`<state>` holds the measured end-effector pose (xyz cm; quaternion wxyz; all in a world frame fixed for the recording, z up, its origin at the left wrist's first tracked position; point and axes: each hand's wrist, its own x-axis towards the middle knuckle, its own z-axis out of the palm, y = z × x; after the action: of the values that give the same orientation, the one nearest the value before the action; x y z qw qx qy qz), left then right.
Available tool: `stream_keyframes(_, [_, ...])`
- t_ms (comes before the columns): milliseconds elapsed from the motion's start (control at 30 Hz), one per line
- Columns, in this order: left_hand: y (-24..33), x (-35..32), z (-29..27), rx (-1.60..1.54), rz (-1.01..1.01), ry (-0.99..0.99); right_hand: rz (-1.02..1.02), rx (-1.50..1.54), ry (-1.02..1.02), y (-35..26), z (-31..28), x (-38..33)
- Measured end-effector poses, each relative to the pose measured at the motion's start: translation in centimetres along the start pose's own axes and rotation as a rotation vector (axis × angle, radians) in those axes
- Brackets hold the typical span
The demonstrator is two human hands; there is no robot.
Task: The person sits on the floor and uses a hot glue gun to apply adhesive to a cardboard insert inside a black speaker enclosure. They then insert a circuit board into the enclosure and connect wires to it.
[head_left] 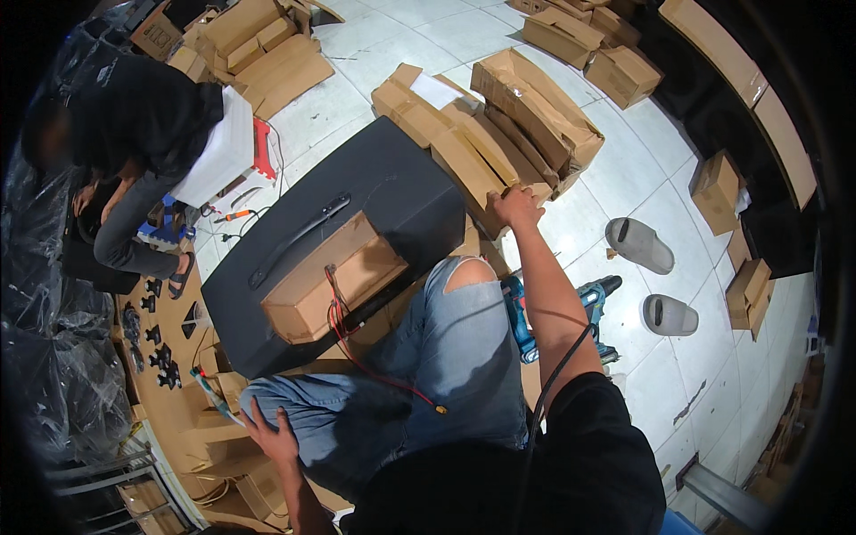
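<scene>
My right hand (517, 209) grips the end of a long brown cardboard box (474, 159), fingers curled over its edge. My left hand (272, 439) lies against my left knee, fingers apart, holding nothing that I can see. A thin pale-blue cable (217, 397) reaches close to its fingertips. Before my knees lies a large black cabinet (415, 169) with a bar handle (303, 236). On it sits an open, shallow brown box (290, 308). Red and black wires (338, 312) come out of that box, and one red lead ends in a yellow connector (440, 409) over my lap.
Teal power tools (520, 316) lie beside my right leg. Two grey slippers (640, 245) rest on the tiled floor. More cardboard boxes (624, 73) stand far right. At left, a person (147, 116) sits near small black parts (163, 361) and plastic sheeting (53, 348).
</scene>
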<state>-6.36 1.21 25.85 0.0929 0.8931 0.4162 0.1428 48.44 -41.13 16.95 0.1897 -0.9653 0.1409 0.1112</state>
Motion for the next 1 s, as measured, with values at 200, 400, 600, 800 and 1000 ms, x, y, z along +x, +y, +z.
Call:
stream_keyframes(200, [0.5,0.6,0.5,-0.001,-0.017,-0.027,-0.114,0.284,-0.114,0.7,0.1,2.6])
stream_keyframes(400, [1.2,0.9,0.3,-0.003,0.000,-0.023,-0.307,0.949,-0.589,0.0,2.2,0.3])
stream_keyframes(600, [1.3,1.4,0.5,-0.005,0.008,-0.028,-0.751,0.231,0.216,-0.5,4.9,1.0])
stream_keyframes(800, [0.8,1.4,0.8,0.002,-0.004,-0.015,-0.631,0.040,0.075,-1.4,4.5,2.5])
stream_keyframes(1000, [1.7,1.5,0.3,0.005,-0.012,-0.025,-0.579,-0.342,-0.005,-3.8,1.2,1.8])
